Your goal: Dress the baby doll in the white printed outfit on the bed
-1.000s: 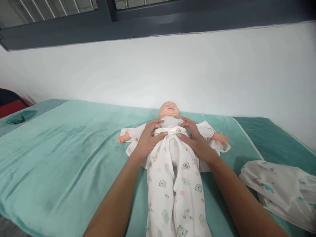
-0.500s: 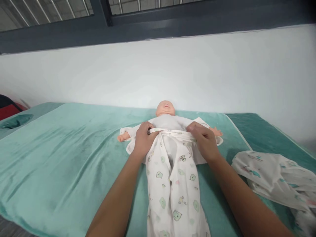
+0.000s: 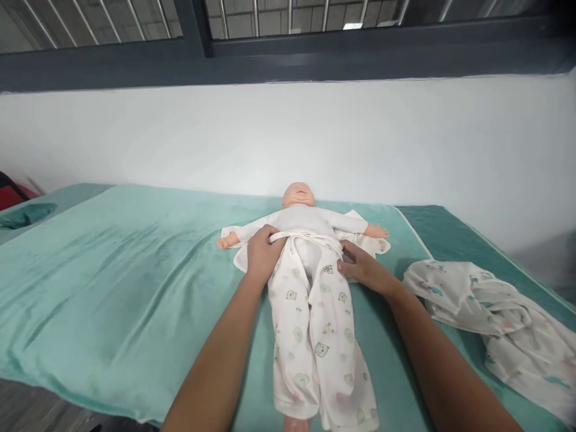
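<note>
A baby doll (image 3: pixel 299 219) in a white top lies on its back with both arms spread. White baby pants (image 3: pixel 294 336) printed with small green animals cover its legs and reach the waist; one foot shows below a cuff. My left hand (image 3: pixel 264 255) pinches the waistband on the left side, thumb over the cloth. At the right hip my right hand (image 3: pixel 365 267) has its thumb and fingers closed at the side edge of the pants, just under the waistband. Part of a white cloth spreads out beneath the doll's arms.
A crumpled white printed cloth (image 3: pixel 499 318) lies to the right. Everything rests on a green padded cover (image 3: pixel 135 288), against a white wall (image 3: pixel 225 138) under a dark window frame (image 3: pixel 315 63). A red and black object (image 3: pixel 11 192) stands at far left.
My right hand has moved from the front of the waistband down to the right hip. My left hand keeps its hold. The view has shifted, and one foot of the doll now shows.
</note>
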`<state>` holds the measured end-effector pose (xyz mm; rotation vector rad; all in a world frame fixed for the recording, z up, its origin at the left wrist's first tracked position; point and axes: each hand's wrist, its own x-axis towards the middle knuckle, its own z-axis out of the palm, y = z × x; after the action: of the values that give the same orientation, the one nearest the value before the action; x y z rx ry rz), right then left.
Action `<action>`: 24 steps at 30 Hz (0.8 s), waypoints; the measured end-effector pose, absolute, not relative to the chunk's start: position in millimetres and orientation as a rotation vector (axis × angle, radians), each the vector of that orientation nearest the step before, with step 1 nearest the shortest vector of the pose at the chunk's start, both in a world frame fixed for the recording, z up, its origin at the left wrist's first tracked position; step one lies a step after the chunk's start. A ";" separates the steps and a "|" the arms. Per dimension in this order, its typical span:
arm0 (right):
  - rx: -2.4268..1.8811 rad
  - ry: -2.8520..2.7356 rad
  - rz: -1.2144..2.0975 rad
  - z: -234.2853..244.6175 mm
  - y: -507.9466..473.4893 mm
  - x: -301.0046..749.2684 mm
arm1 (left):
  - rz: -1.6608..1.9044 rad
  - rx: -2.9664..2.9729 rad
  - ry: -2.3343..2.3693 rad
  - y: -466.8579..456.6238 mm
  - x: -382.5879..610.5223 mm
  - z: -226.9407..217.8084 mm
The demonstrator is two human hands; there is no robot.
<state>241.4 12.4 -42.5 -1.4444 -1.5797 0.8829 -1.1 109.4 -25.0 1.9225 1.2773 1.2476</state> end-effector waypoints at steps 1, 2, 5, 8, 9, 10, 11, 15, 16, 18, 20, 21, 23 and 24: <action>-1.480 -1.571 0.873 -42.5 12.4 241.2 | 1.255 1.945 1.290 103.2 -3.2 -26.5; -1.527 -1.564 0.850 -42.4 12.6 240.4 | 1.266 1.969 1.307 96.5 -5.6 -28.0; -1.674 -1.539 0.717 -40.6 11.6 234.0 | 1.290 2.030 1.347 74.0 -14.1 -31.8; -1.717 -1.507 0.596 -38.2 5.9 223.9 | 1.261 2.058 1.333 50.5 -23.1 -35.2; -1.720 -1.494 0.557 -37.7 3.2 219.9 | 1.248 2.050 1.327 43.2 -26.0 -36.6; -1.728 -1.477 0.511 -37.5 0.3 215.5 | 1.238 2.032 1.325 36.6 -28.5 -38.0; -1.740 -1.453 0.457 -37.5 -2.6 210.8 | 1.232 2.003 1.328 30.9 -30.7 -39.5; -1.760 -1.314 0.291 -38.4 -10.9 192.1 | 1.204 1.890 1.327 23.8 -33.6 -43.9; -1.743 -1.298 0.290 -38.4 -11.6 188.5 | 1.199 1.880 1.321 26.1 -32.7 -44.3; -1.684 -1.307 0.333 -37.9 -11.3 184.1 | 1.219 1.889 1.286 33.9 -29.6 -44.5; -1.612 -1.328 0.417 -37.0 -9.4 183.3 | 1.266 1.911 1.220 42.8 -25.8 -44.6; -1.581 -1.332 0.470 -36.6 -8.2 184.0 | 1.291 1.916 1.186 46.6 -24.1 -44.7; -1.549 -1.327 0.580 -36.2 -6.4 186.6 | 1.321 1.902 1.143 51.5 -22.0 -44.9; -1.542 -1.325 0.632 -36.1 -5.9 188.3 | 1.322 1.875 1.144 52.5 -21.7 -44.8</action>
<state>188.3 -5.9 -36.1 -1.5417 -1.3251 0.6315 -21.7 52.5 -44.8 1.8749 1.1437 1.3217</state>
